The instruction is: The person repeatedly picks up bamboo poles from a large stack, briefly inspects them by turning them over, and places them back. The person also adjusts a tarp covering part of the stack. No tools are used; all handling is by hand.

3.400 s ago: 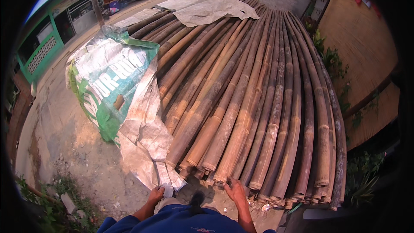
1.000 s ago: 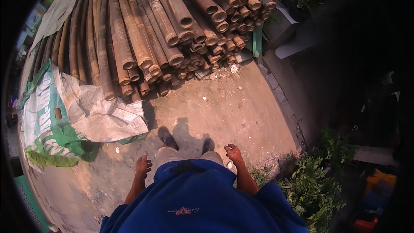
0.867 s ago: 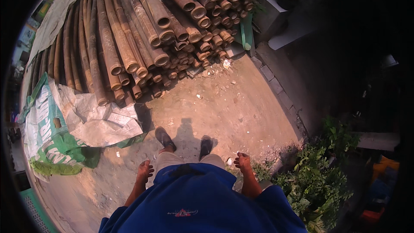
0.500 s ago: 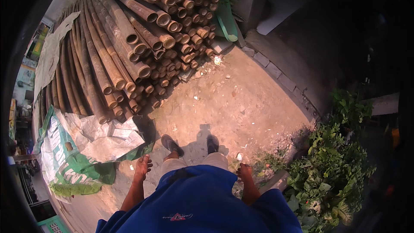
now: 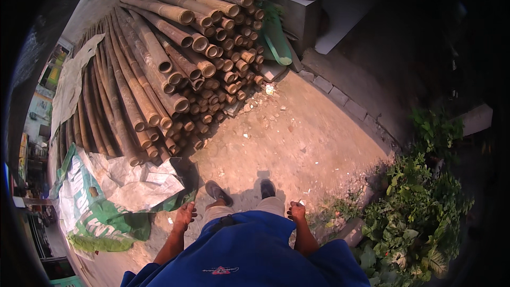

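Both my arms hang at my sides, bent a little forward. My left hand [image 5: 185,216] is nearest to a crumpled white and green plastic tarp [image 5: 101,202], not touching it; its fingers are loosely apart and hold nothing. On the other side my right hand [image 5: 296,211] hangs over bare ground, its fingers slightly curled and apart, with nothing visible in them. Ahead to the left lies a large stack of brown bamboo poles [image 5: 154,69], their cut ends facing me. A pale sheet [image 5: 74,82] is draped across the poles at the left.
Sunlit dirt ground [image 5: 297,138] with small stones lies before my feet. A low brick edging [image 5: 340,97] borders it on the right. Leafy plants [image 5: 414,212] grow at the lower right. Beyond the stack's right end are a green trough-like piece [image 5: 277,42] and a grey block [image 5: 297,16].
The view has tilted, so the poles, tarp and ground sit slightly lower in the picture. My hands stay low at my sides, still holding nothing.
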Action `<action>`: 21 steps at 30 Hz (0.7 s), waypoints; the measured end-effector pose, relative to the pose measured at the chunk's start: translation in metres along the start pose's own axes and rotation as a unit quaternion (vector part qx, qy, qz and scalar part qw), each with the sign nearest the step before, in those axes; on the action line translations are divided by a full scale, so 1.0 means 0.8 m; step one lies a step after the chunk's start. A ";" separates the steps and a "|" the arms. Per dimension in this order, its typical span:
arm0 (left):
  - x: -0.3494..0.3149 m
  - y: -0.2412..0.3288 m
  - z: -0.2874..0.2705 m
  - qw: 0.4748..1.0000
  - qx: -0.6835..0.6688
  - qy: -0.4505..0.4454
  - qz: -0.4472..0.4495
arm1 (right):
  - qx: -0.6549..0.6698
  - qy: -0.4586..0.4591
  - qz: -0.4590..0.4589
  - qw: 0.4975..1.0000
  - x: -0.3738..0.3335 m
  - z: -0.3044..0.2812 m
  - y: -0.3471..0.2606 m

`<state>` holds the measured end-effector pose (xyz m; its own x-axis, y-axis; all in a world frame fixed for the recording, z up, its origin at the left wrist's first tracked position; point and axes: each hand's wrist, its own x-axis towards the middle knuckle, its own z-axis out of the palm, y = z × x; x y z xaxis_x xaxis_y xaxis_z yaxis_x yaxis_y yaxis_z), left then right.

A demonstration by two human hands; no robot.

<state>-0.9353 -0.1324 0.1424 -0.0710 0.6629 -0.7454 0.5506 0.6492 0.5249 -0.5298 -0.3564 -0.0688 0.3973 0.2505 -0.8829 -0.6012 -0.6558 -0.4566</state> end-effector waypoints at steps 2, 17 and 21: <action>-0.002 -0.010 -0.002 1.000 -0.003 0.003 -0.007 | 0.030 -0.002 0.017 0.999 0.003 -0.022 -0.010; -0.011 -0.054 0.016 0.997 -0.063 0.028 -0.028 | 0.038 -0.025 0.019 0.999 0.006 0.010 -0.050; -0.007 -0.058 0.017 0.996 -0.080 0.023 -0.036 | 0.000 -0.068 -0.002 0.998 0.014 0.024 -0.052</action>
<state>-0.9493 -0.1710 0.1169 -0.1450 0.6260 -0.7663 0.4035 0.7445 0.5318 -0.5135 -0.3125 -0.0621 0.3017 0.3480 -0.8876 -0.6001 -0.6542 -0.4604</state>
